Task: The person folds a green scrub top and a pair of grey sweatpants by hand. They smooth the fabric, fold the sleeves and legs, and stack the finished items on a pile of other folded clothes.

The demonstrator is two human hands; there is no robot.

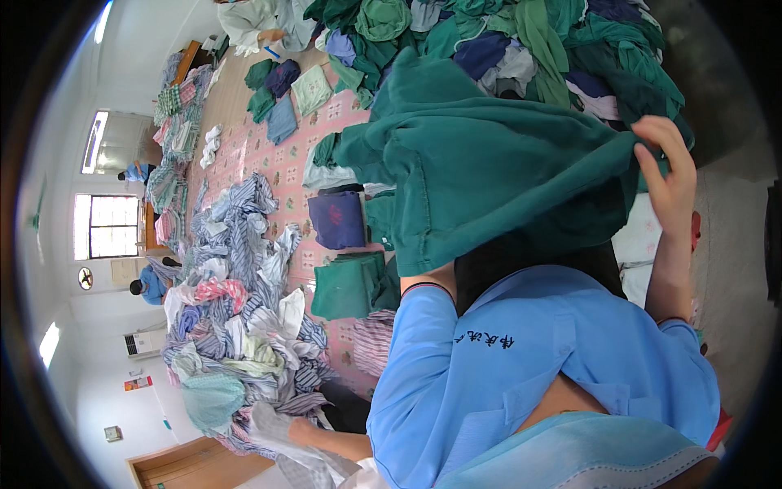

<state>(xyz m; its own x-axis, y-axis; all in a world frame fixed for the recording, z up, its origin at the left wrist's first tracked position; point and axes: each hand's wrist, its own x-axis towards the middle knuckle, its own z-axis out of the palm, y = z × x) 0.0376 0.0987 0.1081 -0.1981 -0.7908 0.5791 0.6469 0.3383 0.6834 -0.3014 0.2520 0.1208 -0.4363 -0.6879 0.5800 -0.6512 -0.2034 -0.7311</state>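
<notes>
A dark green cloth garment (489, 165) is spread out in front of me, with long seams showing. My right hand (669, 165) pinches its right edge between thumb and fingers. My left forearm goes in under the near left side of the garment, and the cloth covers that hand. Just left of the garment lie a folded navy garment (336, 220) with a red mark and a folded green stack (348, 286). Beyond it rises a heap of loose green, navy and grey clothes (501, 43).
Small folded bundles (281, 119) rest on the pink patterned table cover (244, 143). Striped clothes (244, 257) form a large pile at left. A co-worker's arm (330, 439) handles pale cloth at lower left; another hand (272, 35) shows at the top. Two people stand farther back.
</notes>
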